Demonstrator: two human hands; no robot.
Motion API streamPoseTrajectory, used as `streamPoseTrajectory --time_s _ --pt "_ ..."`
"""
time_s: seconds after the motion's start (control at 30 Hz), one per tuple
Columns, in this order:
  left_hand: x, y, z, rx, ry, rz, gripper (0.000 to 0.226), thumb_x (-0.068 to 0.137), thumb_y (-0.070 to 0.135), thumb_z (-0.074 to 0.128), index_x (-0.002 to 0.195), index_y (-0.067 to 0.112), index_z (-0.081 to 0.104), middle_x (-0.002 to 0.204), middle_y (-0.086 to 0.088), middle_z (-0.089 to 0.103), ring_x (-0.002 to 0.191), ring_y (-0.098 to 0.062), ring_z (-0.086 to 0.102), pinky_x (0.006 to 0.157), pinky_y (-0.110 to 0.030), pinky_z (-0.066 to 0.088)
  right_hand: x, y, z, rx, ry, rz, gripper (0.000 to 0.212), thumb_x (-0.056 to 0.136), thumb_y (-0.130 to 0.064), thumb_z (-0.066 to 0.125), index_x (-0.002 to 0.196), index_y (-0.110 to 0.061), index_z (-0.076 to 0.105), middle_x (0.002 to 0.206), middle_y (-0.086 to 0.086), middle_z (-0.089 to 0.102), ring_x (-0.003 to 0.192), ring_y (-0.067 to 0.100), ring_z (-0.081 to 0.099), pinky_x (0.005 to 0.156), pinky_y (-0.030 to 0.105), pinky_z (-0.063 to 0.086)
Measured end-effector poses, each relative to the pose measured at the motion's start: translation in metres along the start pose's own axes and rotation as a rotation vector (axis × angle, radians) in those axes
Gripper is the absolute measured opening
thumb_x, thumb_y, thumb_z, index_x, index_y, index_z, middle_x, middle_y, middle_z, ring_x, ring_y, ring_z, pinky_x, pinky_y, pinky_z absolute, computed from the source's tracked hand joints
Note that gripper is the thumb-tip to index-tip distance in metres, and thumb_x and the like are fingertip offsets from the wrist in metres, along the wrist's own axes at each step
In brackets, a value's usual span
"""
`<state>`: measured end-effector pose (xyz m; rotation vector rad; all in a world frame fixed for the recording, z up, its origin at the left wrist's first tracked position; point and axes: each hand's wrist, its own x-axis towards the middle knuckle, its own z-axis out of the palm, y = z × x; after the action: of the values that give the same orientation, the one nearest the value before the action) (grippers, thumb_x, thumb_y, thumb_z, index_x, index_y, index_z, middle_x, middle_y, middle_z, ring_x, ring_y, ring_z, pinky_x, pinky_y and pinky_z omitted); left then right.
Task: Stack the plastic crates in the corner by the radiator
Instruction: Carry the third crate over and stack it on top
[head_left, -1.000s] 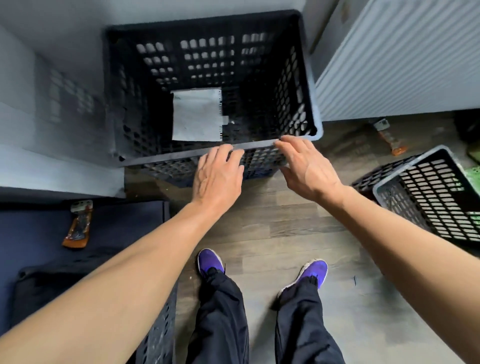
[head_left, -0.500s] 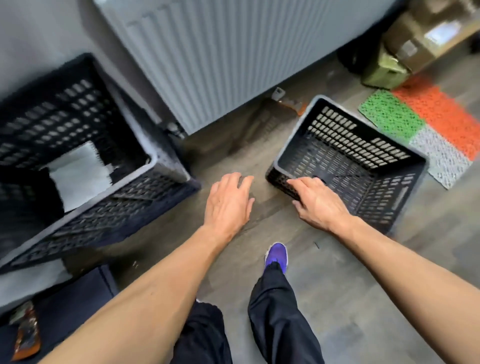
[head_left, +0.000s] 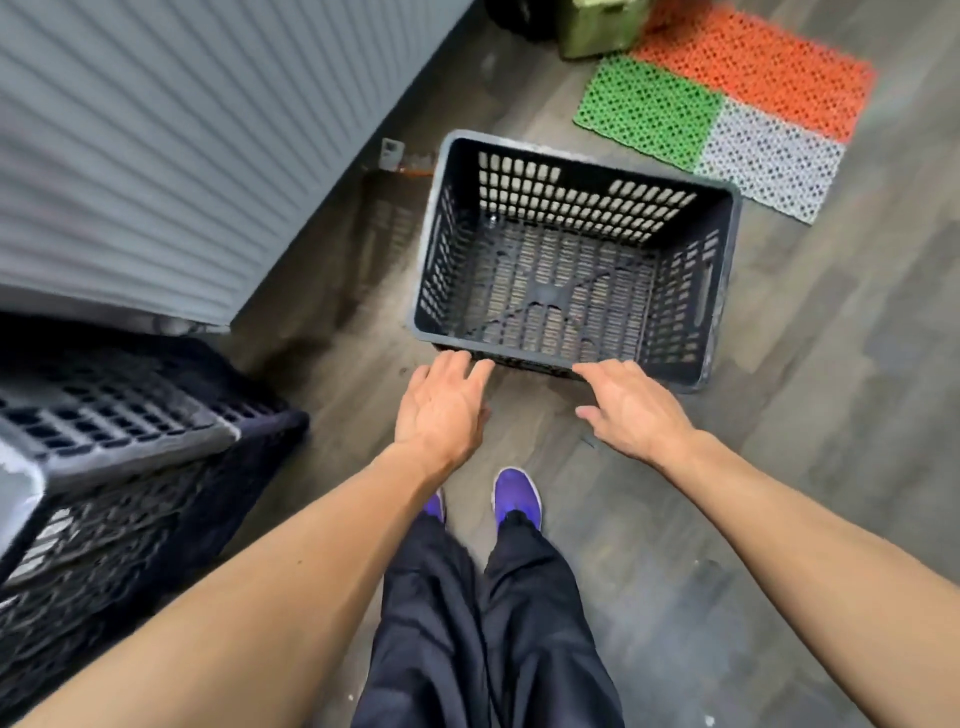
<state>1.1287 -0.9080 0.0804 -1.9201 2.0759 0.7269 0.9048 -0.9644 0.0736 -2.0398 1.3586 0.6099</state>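
The left hand (head_left: 441, 410) and right hand (head_left: 631, 410) have swung away from the stacked black plastic crates (head_left: 119, 431), now off to their left by the ribbed grey radiator (head_left: 171, 156). They are apart, fingers straight, holding nothing. Just ahead, at their fingertips, a dark grey slotted plastic crate (head_left: 545, 296) sits on the floor, likely next for stacking.

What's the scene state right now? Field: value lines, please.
loose crate: upright on the floor, empty, beside the radiator
crate stack: far left, by the radiator's end
left hand: open, fingers reaching toward the loose crate's near rim, holding nothing
right hand: open, fingertips at the same rim; contact unclear
floor tiles: green, orange, white; beyond the loose crate
step status: loose crate not yet lifted
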Motion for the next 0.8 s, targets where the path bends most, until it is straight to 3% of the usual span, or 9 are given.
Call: streamPoseTrajectory --time_s 0.37,0.57,0.8 --pt "0.109 -0.025 0.076 0.181 -0.063 0.151 0.067 0.085 0.026 0.064 0.145 0.02 0.032 0.133 -0.007 0.045 0.126 -0.027 0.04 0.105 -0.039 0.034 0.073 0.044 0.069 0.067 0.028 0.146 0.068 0.093 -0.037 0.061 0.15 -0.019 0.03 0.146 0.01 0.042 0.132 0.032 0.033 0.108 0.045 0.034" --pt "0.151 -0.037 0.119 0.158 -0.193 0.119 0.049 0.089 0.03 0.06 0.134 0.026 0.043 0.117 -0.007 0.058 0.112 -0.032 0.054 0.09 -0.043 0.041 0.11 0.068 0.102 -0.007 -0.017 0.176 0.069 0.091 -0.038 0.063 0.15 -0.029 0.029 0.147 0.004 0.045 0.132 0.031 0.04 0.108 0.046 0.03" --pt "0.192 -0.043 0.141 0.143 -0.208 0.12 0.034 0.094 0.024 0.055 0.125 0.038 0.056 0.112 -0.005 0.056 0.108 -0.031 0.054 0.081 -0.042 0.047 0.151 0.087 0.107 0.013 -0.118 0.189 0.052 0.092 -0.039 0.061 0.141 -0.037 0.044 0.135 0.003 0.052 0.124 0.031 0.051 0.097 0.048 0.045"
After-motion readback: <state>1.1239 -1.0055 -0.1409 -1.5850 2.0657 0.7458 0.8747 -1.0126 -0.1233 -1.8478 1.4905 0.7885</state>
